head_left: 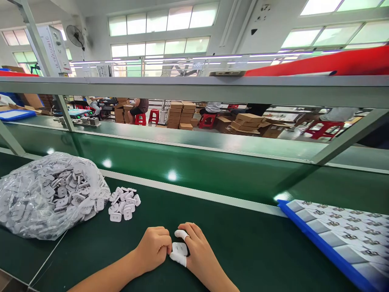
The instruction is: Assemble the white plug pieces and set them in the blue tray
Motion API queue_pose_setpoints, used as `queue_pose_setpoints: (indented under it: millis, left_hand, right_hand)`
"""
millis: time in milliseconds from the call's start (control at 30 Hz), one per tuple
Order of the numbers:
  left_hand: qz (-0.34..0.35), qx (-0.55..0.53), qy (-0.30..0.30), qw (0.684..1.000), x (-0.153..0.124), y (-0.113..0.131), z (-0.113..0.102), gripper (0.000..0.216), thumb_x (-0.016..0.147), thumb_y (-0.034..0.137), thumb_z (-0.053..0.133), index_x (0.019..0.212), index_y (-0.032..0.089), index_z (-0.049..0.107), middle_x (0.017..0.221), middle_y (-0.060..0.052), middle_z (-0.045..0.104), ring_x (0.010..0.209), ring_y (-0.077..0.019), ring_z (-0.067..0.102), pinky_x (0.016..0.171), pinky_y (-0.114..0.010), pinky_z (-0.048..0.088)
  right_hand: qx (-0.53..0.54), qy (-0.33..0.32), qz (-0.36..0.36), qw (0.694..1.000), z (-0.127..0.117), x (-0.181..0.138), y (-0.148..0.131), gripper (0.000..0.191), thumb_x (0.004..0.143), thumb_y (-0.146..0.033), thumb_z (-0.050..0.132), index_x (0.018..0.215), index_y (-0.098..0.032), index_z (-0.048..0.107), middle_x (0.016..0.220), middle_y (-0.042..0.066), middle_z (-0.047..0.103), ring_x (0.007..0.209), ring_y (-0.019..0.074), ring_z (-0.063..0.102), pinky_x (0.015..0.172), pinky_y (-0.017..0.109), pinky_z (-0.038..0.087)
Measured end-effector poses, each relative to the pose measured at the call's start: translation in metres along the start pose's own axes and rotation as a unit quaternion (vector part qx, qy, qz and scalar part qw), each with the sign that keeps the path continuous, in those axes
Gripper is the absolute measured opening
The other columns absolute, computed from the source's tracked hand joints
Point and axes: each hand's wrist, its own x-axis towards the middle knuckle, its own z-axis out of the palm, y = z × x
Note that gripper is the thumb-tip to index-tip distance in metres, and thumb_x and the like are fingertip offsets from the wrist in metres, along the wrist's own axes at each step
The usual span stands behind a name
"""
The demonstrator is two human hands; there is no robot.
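Note:
Both my hands rest on the green bench near its front edge. My left hand (154, 248) is curled into a fist and touches a small white plastic plug part (179, 248). My right hand (197, 250), with white finger cots on thumb and index finger, pinches that same part from the right. A loose pile of the same white parts (124, 202) lies to the upper left of my hands. Beside it a clear plastic bag (45, 194) is stuffed with many more of them.
A blue tray (313, 235) holding rows of white pieces sits at the right. Behind the bench runs a green conveyor belt (194, 162) under a metal shelf frame (194, 87). Beyond it, people sit on red stools among stacked cardboard boxes (179, 115).

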Motion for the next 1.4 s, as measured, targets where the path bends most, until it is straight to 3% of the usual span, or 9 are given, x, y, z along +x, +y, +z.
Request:
queue_pose_setpoints:
  millis: [100, 233, 400, 700, 1033, 1400]
  left_hand:
    - [0.003, 0.006, -0.002, 1.000, 0.000, 0.000, -0.001, 0.025, 0.068, -0.001, 0.035, 0.053, 0.016, 0.045, 0.053, 0.000, 0.045, 0.053, -0.0103, 0.040, 0.051, -0.022, 0.028]
    - [0.003, 0.010, -0.005, 1.000, 0.001, 0.001, -0.002, 0.025, 0.068, -0.001, 0.035, 0.053, 0.016, 0.046, 0.053, 0.000, 0.045, 0.053, -0.0104, 0.040, 0.051, -0.022, 0.029]
    - [0.005, 0.008, -0.005, 1.000, 0.002, 0.002, -0.002, 0.025, 0.069, -0.001, 0.035, 0.053, 0.016, 0.045, 0.053, 0.001, 0.045, 0.053, -0.0101, 0.039, 0.051, -0.022, 0.028]
    - [0.005, 0.010, -0.011, 1.000, 0.000, -0.001, 0.000, 0.025, 0.067, -0.001, 0.035, 0.053, 0.016, 0.046, 0.053, 0.000, 0.047, 0.053, -0.0107, 0.040, 0.051, -0.022, 0.028]
    - [0.003, 0.006, -0.014, 1.000, 0.000, 0.002, 0.000, 0.024, 0.069, -0.001, 0.036, 0.055, 0.016, 0.045, 0.055, 0.001, 0.046, 0.054, -0.0101, 0.039, 0.052, -0.021, 0.028]
    - [0.039, 0.063, -0.042, 0.996, -0.002, 0.000, 0.001, 0.023, 0.070, 0.001, 0.036, 0.057, 0.017, 0.046, 0.057, 0.001, 0.047, 0.054, -0.0107, 0.040, 0.053, -0.022, 0.029]
  right_hand:
    - [-0.018, -0.012, -0.021, 1.000, 0.002, -0.001, 0.002, 0.028, 0.072, -0.038, 0.070, 0.092, -0.021, 0.058, 0.098, 0.009, 0.061, 0.098, 0.0298, 0.056, 0.091, 0.052, 0.042]
    - [-0.026, -0.016, -0.006, 1.000, 0.003, -0.003, 0.004, 0.022, 0.073, -0.029, 0.069, 0.091, -0.022, 0.058, 0.101, 0.008, 0.061, 0.103, 0.0300, 0.054, 0.094, 0.053, 0.040]
    - [-0.008, -0.020, 0.010, 1.000, 0.004, -0.003, 0.001, 0.014, 0.076, -0.020, 0.065, 0.079, -0.022, 0.052, 0.089, 0.005, 0.059, 0.091, 0.0243, 0.057, 0.094, 0.051, 0.043]
    - [0.035, 0.017, 0.030, 0.999, 0.007, -0.002, -0.014, 0.020, 0.080, -0.017, 0.057, 0.065, -0.023, 0.043, 0.074, 0.002, 0.051, 0.077, 0.0206, 0.055, 0.083, 0.044, 0.049]
    - [0.083, -0.013, 0.035, 0.996, 0.005, 0.000, -0.015, 0.011, 0.086, -0.016, 0.049, 0.077, -0.022, 0.051, 0.080, 0.003, 0.055, 0.079, 0.0202, 0.054, 0.080, 0.043, 0.048]
    - [0.101, -0.026, 0.021, 0.994, 0.005, -0.001, -0.016, 0.021, 0.085, -0.005, 0.040, 0.075, -0.021, 0.050, 0.082, 0.005, 0.053, 0.080, 0.0204, 0.050, 0.073, 0.039, 0.047]
